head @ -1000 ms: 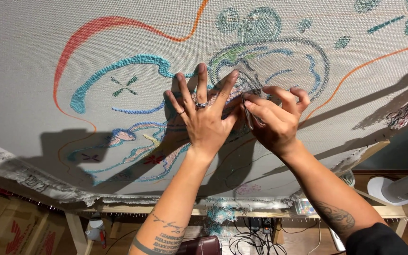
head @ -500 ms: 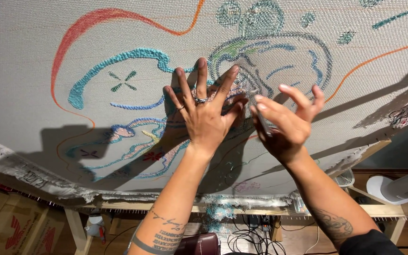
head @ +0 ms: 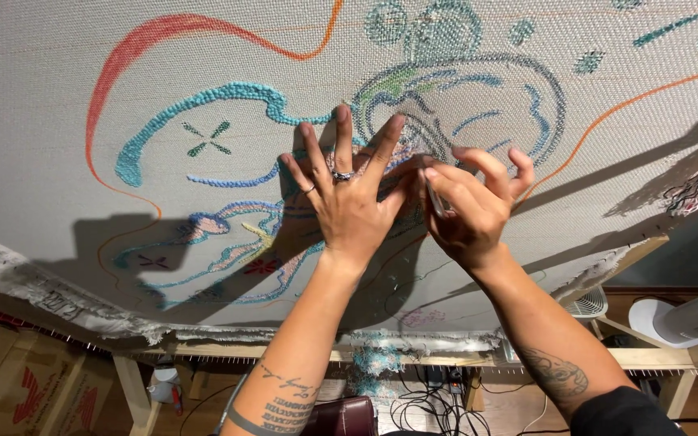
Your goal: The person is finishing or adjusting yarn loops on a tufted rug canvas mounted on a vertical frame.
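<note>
Head view, left hand (head: pixel 347 202) spread flat on tufting cloth (head: pixel 58 97), right hand (head: pixel 466 211) pinching thin tool (head: pixel 433 194) beside it

L hand (head: pixel 349 202) splayed, R hand (head: pixel 470 206) maybe pinching

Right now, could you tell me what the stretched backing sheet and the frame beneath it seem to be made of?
The backing cloth looks like matte grey woven fabric: a fine grid weave shows, with frayed edges. The frame appears to be pale unfinished wood, with plain square rails.
</note>
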